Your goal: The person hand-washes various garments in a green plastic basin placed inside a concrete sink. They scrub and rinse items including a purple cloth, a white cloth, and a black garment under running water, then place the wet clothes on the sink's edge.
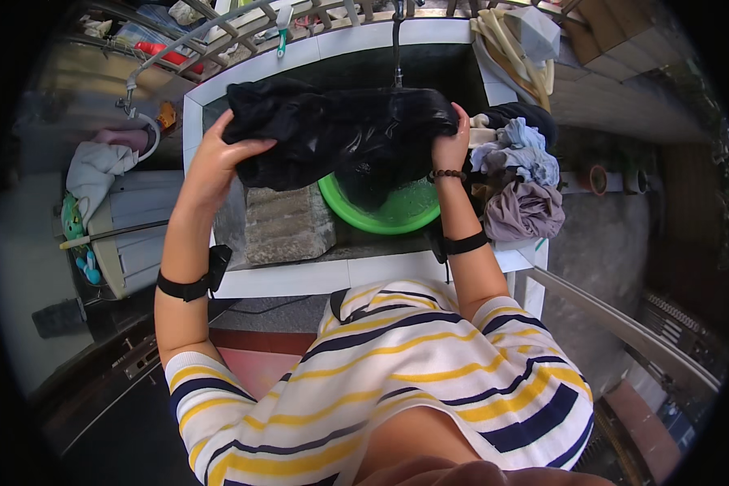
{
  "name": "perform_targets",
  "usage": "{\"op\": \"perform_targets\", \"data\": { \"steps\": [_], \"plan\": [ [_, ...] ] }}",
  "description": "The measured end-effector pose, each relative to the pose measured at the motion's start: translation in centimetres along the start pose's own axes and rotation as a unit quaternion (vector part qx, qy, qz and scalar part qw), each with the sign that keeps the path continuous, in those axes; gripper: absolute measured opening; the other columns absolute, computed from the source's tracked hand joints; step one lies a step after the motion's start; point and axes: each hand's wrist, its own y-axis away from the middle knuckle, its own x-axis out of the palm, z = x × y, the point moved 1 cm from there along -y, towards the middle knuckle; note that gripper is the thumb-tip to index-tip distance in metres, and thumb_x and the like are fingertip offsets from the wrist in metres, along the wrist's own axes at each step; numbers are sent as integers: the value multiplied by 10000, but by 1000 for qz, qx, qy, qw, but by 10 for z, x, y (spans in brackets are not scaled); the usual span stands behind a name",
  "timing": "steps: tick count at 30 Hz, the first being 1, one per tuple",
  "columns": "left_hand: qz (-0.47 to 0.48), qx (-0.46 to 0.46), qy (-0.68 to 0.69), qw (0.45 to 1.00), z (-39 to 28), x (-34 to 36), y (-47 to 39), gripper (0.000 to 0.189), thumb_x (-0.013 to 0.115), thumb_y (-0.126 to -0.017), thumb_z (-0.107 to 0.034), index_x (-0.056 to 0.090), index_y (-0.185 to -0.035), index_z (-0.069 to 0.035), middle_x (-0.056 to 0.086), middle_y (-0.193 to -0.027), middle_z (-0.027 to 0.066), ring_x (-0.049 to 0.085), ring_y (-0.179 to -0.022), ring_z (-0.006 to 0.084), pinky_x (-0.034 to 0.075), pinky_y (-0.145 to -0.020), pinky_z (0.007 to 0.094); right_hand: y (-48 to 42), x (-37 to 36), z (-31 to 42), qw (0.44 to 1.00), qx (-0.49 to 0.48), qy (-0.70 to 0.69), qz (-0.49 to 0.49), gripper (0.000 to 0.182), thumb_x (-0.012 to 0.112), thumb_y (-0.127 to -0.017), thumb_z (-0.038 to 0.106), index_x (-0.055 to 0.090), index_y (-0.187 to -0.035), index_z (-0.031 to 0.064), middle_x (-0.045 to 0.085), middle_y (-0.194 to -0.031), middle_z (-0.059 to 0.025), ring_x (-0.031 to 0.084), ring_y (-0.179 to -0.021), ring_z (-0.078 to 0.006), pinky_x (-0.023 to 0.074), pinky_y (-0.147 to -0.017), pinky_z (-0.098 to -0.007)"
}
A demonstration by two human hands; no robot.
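Observation:
A wet black garment [334, 127] is stretched between my hands over a tiled sink. My left hand [219, 155] grips its left end, thumb on top. At the right end my right hand [452, 136], with a beaded bracelet at the wrist, is closed around the cloth. Under the garment stands a green plastic basin [364, 222] holding water, partly covered by the hanging dark cloth. A ridged stone washboard [288, 225] lies left of the basin, inside the sink. Behind the garment, the metal faucet [398, 76] points down.
White tiles [291, 278] edge the sink [231, 243]. Wrung clothes [522, 209] are heaped on the right rim, with a hose [525, 67] behind them. A green-handled brush [282, 39] is on the back rim near metal bars [237, 27]. At left stands a washing machine [140, 225].

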Motion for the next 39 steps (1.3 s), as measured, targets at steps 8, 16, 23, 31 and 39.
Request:
{"op": "perform_targets", "data": {
  "steps": [8, 16, 23, 31, 39],
  "plan": [
    [80, -168, -506, 842, 245, 74, -105, 898, 707, -714, -360, 142, -1411, -313, 38, -1431, 216, 347, -1184, 483, 415, -892, 491, 42, 64, -90, 758, 72, 541, 358, 852, 556, -765, 16, 135, -1395, 406, 401, -1193, -120, 453, -1108, -314, 284, -963, -616],
    [234, -269, -611, 707, 319, 104, -137, 861, 647, -716, -525, 169, -1410, -349, -117, -1472, 164, 122, -1319, 455, 239, -1000, 596, 76, 86, -180, 593, 151, 626, 483, 567, 429, -882, 136, 238, -1380, 328, 400, -1325, -104, 371, -1230, -321, 262, -959, -631],
    [310, -263, -588, 699, 344, 93, -157, 586, 514, -794, -459, 411, -1330, -244, 146, -1453, 198, 316, -1269, 389, 276, -1005, 539, 43, 75, -158, 572, 146, 558, 583, 436, 462, -805, 123, 503, -1239, 118, 551, -1185, -164, 551, -1069, -314, 435, -913, -400],
    [145, -176, -411, 883, 297, 71, -118, 974, 716, -671, -419, 142, -1425, -193, 127, -1430, 277, 298, -1263, 434, 307, -1019, 447, 16, 15, -51, 899, 246, 30, 360, 528, 565, -612, -15, 571, -1139, 13, 613, -1051, -129, 581, -922, -212, 447, -788, -277],
    [83, 272, -279, 917, 137, 69, -73, 962, 817, -563, -303, 288, -1352, -144, 243, -1418, 193, 244, -1298, 402, 270, -1043, 456, 15, -41, 212, 910, 57, -203, 357, 562, 532, -545, -93, 560, -1106, -57, 600, -1011, -69, 544, -942, -151, 423, -838, -237]
  ]
}}
